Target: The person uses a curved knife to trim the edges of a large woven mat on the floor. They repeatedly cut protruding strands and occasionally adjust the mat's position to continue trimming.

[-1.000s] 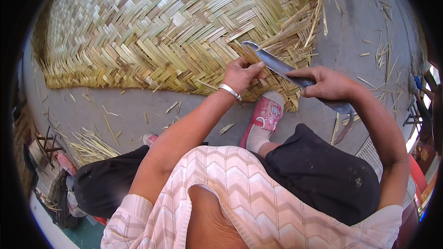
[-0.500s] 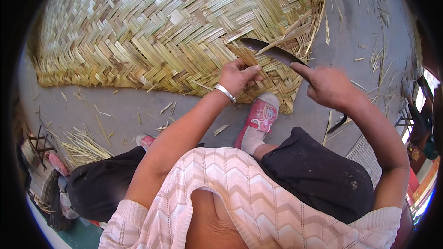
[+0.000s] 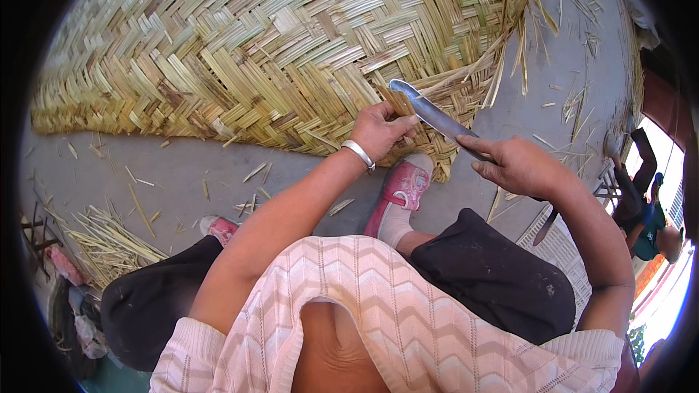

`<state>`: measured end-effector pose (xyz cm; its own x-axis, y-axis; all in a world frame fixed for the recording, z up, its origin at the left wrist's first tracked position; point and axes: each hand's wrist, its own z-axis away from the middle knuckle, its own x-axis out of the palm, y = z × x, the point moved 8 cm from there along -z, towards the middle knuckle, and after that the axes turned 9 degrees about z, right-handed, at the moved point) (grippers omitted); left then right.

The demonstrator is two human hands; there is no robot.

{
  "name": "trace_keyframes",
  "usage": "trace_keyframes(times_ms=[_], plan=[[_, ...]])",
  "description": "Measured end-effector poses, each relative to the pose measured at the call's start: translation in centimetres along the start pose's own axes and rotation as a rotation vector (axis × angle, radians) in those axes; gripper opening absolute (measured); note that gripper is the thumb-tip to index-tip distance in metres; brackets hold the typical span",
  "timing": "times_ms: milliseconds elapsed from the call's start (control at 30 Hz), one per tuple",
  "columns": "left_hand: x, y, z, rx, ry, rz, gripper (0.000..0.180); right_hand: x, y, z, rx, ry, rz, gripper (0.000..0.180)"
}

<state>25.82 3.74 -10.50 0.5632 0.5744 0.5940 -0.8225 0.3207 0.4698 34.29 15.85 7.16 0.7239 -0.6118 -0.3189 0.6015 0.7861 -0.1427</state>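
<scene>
A large woven mat of split reed strips (image 3: 247, 51) lies in front of me. Near its lower right edge, my left hand (image 3: 380, 132) pinches a flat reed strip end (image 3: 395, 100) between thumb and fingers. My right hand (image 3: 523, 166) is closed round the grip of a long curved knife (image 3: 440, 118). The dark metal blade points up and left, its rounded tip close beside the pinched strip. A dark hooked end shows below my right wrist. Loose strips stick out from the mat's right side.
My pink shoe (image 3: 402, 191) stands against the mat's near edge. A heap of cut reed strips (image 3: 109, 236) lies on the grey floor (image 3: 182, 182) at left, with scraps scattered about. A white slatted panel (image 3: 564, 251) lies by my right knee. Another person (image 3: 648, 236) is far right.
My right hand has moved down with the knife, and the blade has turned to show a brighter face. My left hand keeps its pinch. The view has shifted slightly.
</scene>
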Motion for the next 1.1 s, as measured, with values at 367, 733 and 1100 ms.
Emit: trace_keyframes(times_ms=[367, 733, 1100], plan=[[0.0, -0.1, 0.0, -0.012, -0.008, 0.014, 0.018, 1.0, 0.3, -1.2, 0.015, -0.007, -0.046, 0.05], [-0.5, 0.0, -0.4, 0.031, -0.005, -0.079, 0.027, 4.7, 1.8, -3.3, -0.14, 0.142, -0.342, 0.05], [-0.7, 0.1, -0.4, 0.007, 0.073, -0.072, 0.025, 7.9, 1.8, -3.8, -0.034, 0.342, -0.229, 0.053]])
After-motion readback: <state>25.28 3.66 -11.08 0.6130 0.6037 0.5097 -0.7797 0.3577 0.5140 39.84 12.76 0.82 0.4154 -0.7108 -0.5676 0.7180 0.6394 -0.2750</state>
